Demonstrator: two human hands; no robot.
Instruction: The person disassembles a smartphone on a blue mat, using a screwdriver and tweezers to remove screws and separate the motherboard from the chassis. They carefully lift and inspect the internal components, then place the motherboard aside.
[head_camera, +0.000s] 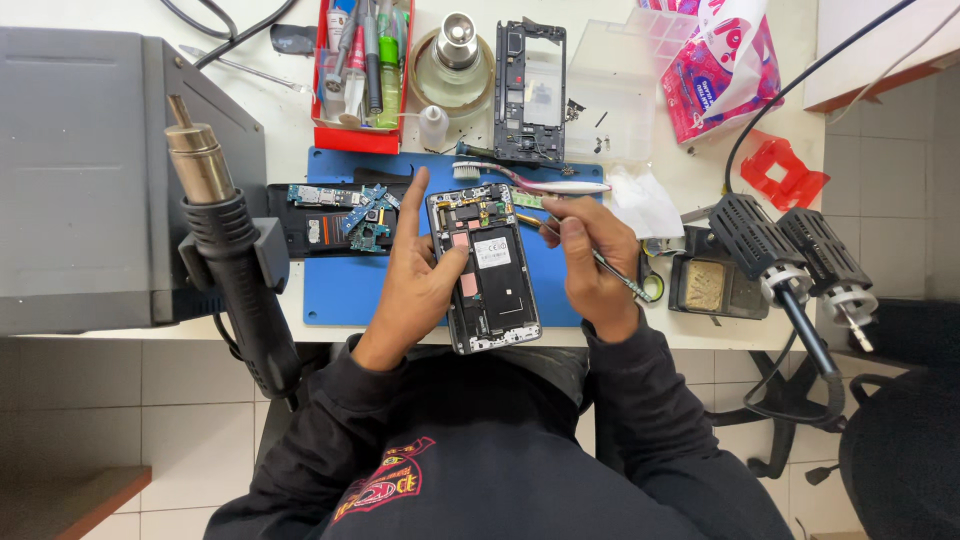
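Top-down view from the person's head cam. An opened phone (487, 268), back cover off w/ its inner parts bare, lies on a blue mat (345, 290) at the near table edge. The left hand (415, 280) steadies the phone: thumb pressed onto its middle, index finger pointing straight up past the top left corner, other fingers tucked under the left side. The right hand (590, 265) sits just right of the phone, fingers pinched together on thin tweezers (615, 272); the tip end reaches toward the phone's upper right corner, but contact can't be told.

Just left of the left index lie loose circuit boards (350, 215). Beyond the fingertips a toothbrush (530, 180) lies across the mat's far edge, w/ a spare phone frame (530, 90) behind it. Left of all that, a hot-air gun (225, 250) rests in its holder.

Risk, as a judgement: a slip of the tweezers could scrape or short the exposed parts near the top, since the tip works close to small connectors. The phone's bottom end overhangs the mat toward the table edge, so a hard thumb push could tip it off.

Room: tight between both hands; open mat only below the left wrist.
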